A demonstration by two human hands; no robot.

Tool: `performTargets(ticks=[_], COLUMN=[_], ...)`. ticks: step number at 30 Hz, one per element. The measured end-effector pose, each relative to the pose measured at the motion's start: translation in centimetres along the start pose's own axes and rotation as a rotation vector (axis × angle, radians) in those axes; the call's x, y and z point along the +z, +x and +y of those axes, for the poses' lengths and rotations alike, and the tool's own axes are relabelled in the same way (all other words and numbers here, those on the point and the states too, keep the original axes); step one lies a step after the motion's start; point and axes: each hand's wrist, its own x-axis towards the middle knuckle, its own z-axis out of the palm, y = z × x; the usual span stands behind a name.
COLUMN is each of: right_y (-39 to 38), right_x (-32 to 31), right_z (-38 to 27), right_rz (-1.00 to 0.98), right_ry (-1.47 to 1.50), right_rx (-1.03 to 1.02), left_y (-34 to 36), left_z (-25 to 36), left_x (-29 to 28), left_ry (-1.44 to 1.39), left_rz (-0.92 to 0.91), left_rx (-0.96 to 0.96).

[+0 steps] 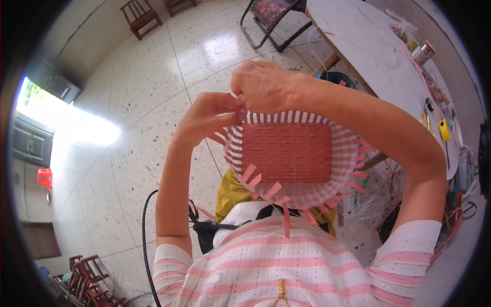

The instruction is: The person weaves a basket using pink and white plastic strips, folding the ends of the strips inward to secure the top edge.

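A woven basket (286, 153) of flat plastic strips rests over my lap, its red rectangular bottom facing me and its pink-and-white sides flaring out around it. Loose pink strip ends (279, 192) stick out along the near and right parts of the rim. My left hand (212, 115) pinches at the basket's far left rim with thumb and fingers. Right against those fingertips, my right hand (263, 87) is curled closed, its wrist bent over the far rim. What lies between the right fingers is hidden by the hand itself.
A white-topped table (358, 36) on the right carries a yellow tape measure (444, 130), a metal can (423, 51) and pink strips. A folding chair (268, 15) stands ahead. Clear strips (365, 217) lie heaped at my right; small wooden chairs (94, 281) are lower left.
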Motion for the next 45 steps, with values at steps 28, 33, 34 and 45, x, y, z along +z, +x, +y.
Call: performTargets(ticks=[28, 33, 34, 45], right_y=[-1.2, -0.8, -0.6, -0.9], right_x=[1.8, 1.1, 0.5, -0.6], right_z=[-0.8, -0.6, -0.4, -1.1], right_rz=[0.204, 0.198, 0.18, 0.048], right_ry=[-0.233, -0.16, -0.129, -0.265], right_rx=[-0.25, -0.198, -0.139, -0.149], left_y=[1.0, 1.5, 1.7, 3.0], left_z=[-1.7, -2.6, -2.2, -3.5], left_x=[4.0, 3.1, 3.4, 2.8], left_ry=[0.291, 0.365, 0.364, -0.004], left_rz=[0.466, 0.437, 0.432, 0.319], left_rx=[0.113, -0.002, 0.004, -0.021])
